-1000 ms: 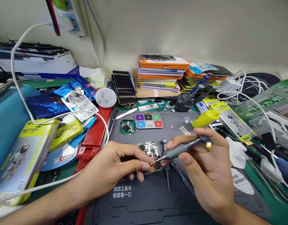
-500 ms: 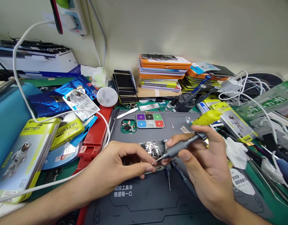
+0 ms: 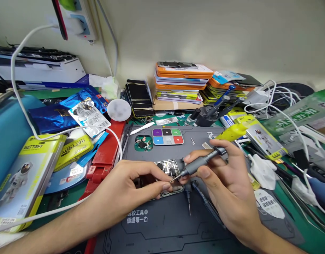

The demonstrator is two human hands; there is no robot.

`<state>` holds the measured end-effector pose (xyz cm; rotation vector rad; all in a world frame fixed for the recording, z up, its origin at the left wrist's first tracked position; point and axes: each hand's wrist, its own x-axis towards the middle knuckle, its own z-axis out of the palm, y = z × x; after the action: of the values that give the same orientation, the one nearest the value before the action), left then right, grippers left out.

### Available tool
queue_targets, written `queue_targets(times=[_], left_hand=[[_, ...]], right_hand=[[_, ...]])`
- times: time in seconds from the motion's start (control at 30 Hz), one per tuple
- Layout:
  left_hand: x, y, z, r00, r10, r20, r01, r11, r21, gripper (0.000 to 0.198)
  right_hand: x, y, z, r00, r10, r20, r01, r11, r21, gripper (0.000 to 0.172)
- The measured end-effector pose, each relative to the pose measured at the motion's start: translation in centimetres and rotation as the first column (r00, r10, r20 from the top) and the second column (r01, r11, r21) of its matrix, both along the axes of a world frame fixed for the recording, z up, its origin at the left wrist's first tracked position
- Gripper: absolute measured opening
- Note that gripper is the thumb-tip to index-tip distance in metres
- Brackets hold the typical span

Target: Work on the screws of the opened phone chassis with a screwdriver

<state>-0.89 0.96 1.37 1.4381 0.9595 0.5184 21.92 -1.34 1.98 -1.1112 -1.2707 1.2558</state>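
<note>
In my right hand (image 3: 227, 192) a dark grey precision screwdriver (image 3: 196, 165) lies aslant, its index finger curled over the cap and its thin tip pointing left. My left hand (image 3: 130, 187) pinches thumb and index finger together right at that tip. Whatever may be between those fingertips is too small to make out. Beneath both hands an opened phone (image 3: 170, 166) with bare inner parts rests on a dark grey work mat (image 3: 157, 233), partly covered by my left fingers. Two more screwdrivers lie beside the phone: a short one (image 3: 188, 194) and a longer one (image 3: 208, 204).
A coloured screw tray (image 3: 167, 137) sits behind the phone. Yellow battery boxes (image 3: 24, 180) and a red tool (image 3: 106, 151) stand at left, crossed by a white cable (image 3: 59, 210). Behind are stacked cases (image 3: 182, 76) and a tool holder (image 3: 205, 118). A plastic bottle (image 3: 302, 111) lies right.
The whole view has shifted slightly. Both hands keep the same grip, with the screwdriver tip still at my left fingertips.
</note>
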Motion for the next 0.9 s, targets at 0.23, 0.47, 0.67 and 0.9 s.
queue_targets(times=[0.23, 0.47, 0.67, 0.9], left_hand=[[-0.06, -0.11, -0.10, 0.999, 0.044, -0.025, -0.042, 0.996, 0.081, 0.018], [0.08, -0.27, -0.08, 0.996, 0.076, -0.050, -0.072, 0.994, 0.086, 0.016], [0.05, -0.31, 0.39, 0.995, 0.094, 0.012, -0.095, 0.994, 0.061, 0.018], [0.16, -0.02, 0.62, 0.993, 0.095, 0.063, -0.097, 0.995, 0.032, 0.015]], right_hand=[[-0.19, -0.06, 0.24, 0.999, -0.042, 0.025, 0.042, 0.999, -0.002, 0.039], [-0.26, -0.64, 0.07, 0.993, -0.057, 0.107, 0.035, 0.980, 0.198, 0.037], [-0.32, -0.27, 0.11, 0.998, -0.066, 0.013, 0.066, 0.997, 0.029, 0.035], [0.05, -0.24, -0.10, 0.997, -0.068, -0.026, 0.063, 0.988, -0.138, 0.048]])
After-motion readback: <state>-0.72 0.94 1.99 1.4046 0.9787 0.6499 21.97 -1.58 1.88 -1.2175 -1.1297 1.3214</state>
